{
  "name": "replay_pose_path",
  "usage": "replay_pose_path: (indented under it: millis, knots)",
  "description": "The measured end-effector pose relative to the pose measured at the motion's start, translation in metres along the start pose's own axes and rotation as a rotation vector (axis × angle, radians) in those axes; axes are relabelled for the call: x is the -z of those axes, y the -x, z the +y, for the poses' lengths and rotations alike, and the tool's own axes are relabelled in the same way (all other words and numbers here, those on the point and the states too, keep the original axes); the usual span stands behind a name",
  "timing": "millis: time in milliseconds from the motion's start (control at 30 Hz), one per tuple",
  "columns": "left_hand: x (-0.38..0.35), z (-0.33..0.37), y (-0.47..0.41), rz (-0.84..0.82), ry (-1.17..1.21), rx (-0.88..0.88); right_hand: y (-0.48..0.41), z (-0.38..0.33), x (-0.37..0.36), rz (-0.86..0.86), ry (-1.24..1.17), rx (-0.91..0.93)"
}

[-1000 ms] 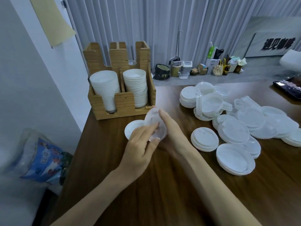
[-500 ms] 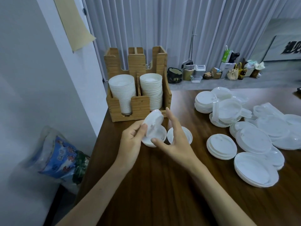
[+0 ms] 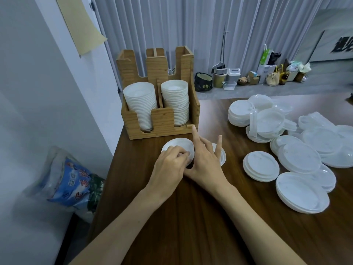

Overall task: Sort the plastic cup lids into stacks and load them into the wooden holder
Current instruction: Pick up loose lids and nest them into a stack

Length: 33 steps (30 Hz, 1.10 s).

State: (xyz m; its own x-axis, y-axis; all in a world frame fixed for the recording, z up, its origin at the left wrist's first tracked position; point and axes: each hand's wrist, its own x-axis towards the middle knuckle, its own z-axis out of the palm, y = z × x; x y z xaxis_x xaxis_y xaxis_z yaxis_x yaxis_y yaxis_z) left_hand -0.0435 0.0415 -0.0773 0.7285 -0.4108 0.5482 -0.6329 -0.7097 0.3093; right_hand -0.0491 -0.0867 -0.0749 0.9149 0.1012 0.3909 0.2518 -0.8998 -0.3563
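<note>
— Where are the small lids [image 3: 179, 145] lying?

— Near the table's [image 3: 191, 217] far left corner, just in front of the wooden holder [image 3: 162, 119]. The left hand [image 3: 170, 165] is curling its fingertips onto their near rim, gripping them. The right hand [image 3: 206, 161] is hovering beside it, fingers spread straight, holding nothing, and partly covering a second small lid [image 3: 222, 155].

— How are they likely handling?

— They're looking like thin plastic, so I'm judging them light, slippery and easily buckled. Pinching across the rim from both sides is looking safer than pressing the middle.

— Counts?

— Two hands, and two small lid spots by the holder, though I'm not managing to tell how many are nesting in each. Two tall stacks [image 3: 140, 100] are filling the holder's front slots. Toward the right edge, larger lids [image 3: 301, 192] are overlapping in several heaps, too tangled for counting.
</note>
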Motion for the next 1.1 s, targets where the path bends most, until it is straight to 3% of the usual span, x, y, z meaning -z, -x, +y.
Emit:
replay_pose_path:
  millis: [333,567,833,1100]
  knots:
    - [-0.003,0.0,0.001,-0.123,0.06,0.049,0.0,-0.001,-0.003,0.006,0.046,-0.046]
    - [-0.001,-0.002,0.004,-0.127,0.075,0.057,0.004,0.006,0.018,-0.126,0.132,-0.027]
    - [-0.001,0.013,0.012,-0.158,0.084,0.015,0.029,0.059,0.071,-0.201,0.4,-0.422]
    - [-0.004,0.015,0.013,-0.153,0.047,-0.001,0.042,0.076,0.084,-0.267,0.332,-0.5]
